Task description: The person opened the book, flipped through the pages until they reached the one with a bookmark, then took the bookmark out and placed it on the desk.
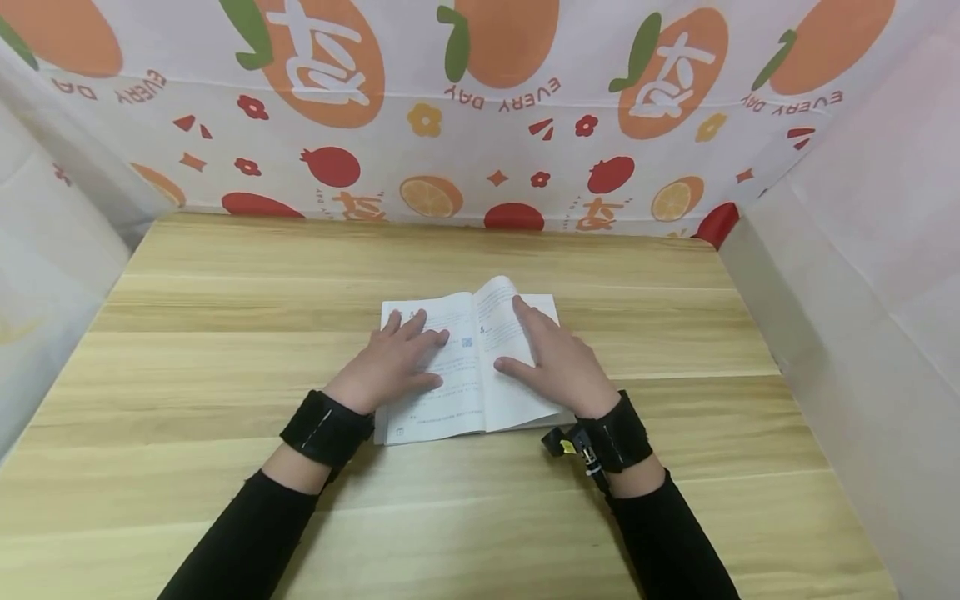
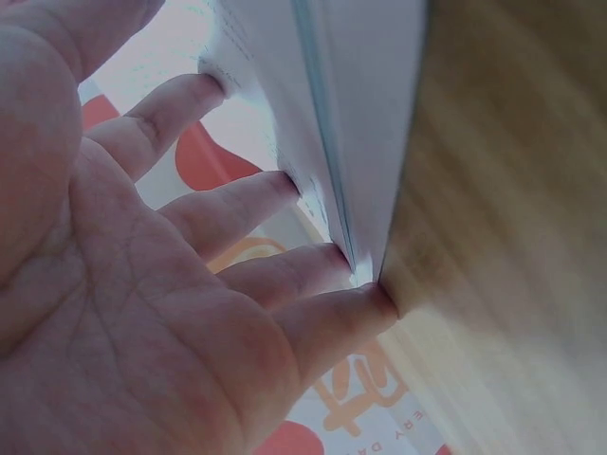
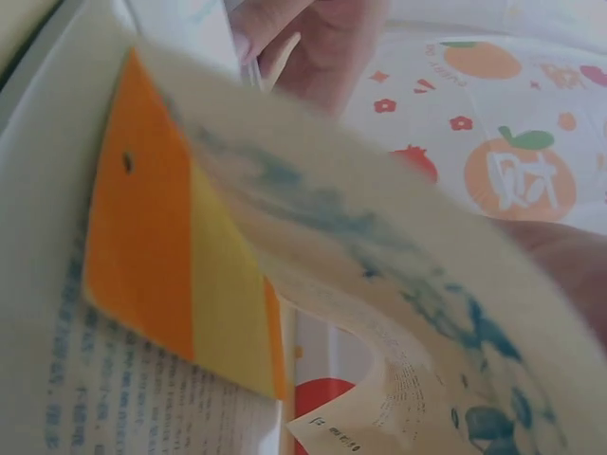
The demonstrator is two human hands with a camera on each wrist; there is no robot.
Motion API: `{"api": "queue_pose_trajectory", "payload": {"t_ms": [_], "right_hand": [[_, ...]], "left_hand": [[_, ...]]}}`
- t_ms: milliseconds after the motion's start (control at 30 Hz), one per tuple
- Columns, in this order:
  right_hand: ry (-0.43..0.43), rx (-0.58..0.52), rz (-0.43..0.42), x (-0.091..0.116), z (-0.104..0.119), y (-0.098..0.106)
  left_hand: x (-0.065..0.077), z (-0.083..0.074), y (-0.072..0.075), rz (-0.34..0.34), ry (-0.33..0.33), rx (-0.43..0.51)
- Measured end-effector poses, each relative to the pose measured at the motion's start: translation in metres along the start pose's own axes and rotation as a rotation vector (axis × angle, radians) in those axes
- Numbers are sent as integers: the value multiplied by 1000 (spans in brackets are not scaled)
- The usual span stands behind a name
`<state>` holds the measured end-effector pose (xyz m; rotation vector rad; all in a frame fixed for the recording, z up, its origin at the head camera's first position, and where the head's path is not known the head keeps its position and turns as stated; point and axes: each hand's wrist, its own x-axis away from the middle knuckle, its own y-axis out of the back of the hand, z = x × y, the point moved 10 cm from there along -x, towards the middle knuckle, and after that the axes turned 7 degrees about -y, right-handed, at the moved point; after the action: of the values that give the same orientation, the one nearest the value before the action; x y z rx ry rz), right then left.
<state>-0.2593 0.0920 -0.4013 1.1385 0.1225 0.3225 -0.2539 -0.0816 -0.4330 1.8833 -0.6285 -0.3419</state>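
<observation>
An open book (image 1: 442, 408) lies on the wooden table, its printed pages facing up. My left hand (image 1: 382, 367) rests on the left page with fingers spread; in the left wrist view its fingertips (image 2: 327, 256) touch the paper and the book's edge. On the right, a page (image 1: 510, 383) bows upward off the rest. My right hand (image 1: 562, 367) touches it, fingers straight and thumb apart. Beneath that curved page, the right wrist view shows a flat orange and yellow piece (image 3: 161, 227), resembling a bookmark or card, against a printed page. The raised page hides part of my right hand.
The wooden table (image 1: 187, 375) stretches out around the book. A white fruit-patterned cloth (image 1: 465, 133) hangs along its far edge, and pale sheets stand at both sides. Black bands circle both wrists; a small camera (image 1: 573, 446) sits on the right one.
</observation>
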Motion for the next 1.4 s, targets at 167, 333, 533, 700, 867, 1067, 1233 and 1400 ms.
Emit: {"api": "queue_pose_trajectory", "payload": {"t_ms": [167, 333, 533, 700, 867, 1067, 1233, 1400], "right_hand": [[5, -8, -1, 3, 5, 4], [17, -11, -19, 8, 10, 9], [87, -28, -65, 11, 23, 18], [106, -16, -70, 11, 26, 18], [121, -22, -93, 12, 27, 20], [143, -36, -121, 14, 30, 21], [134, -72, -161, 14, 30, 25], [124, -129, -219, 15, 29, 33]], "left_hand": [[0, 0, 1, -15, -9, -5], [-1, 0, 0, -1, -9, -3], [0, -1, 5, -15, -17, -8], [3, 0, 4, -20, -15, -7], [2, -2, 4, -41, -28, -8], [1, -3, 2, -38, -26, 2], [1, -2, 2, -35, -20, -8], [2, 1, 1, -30, -3, -1]]}}
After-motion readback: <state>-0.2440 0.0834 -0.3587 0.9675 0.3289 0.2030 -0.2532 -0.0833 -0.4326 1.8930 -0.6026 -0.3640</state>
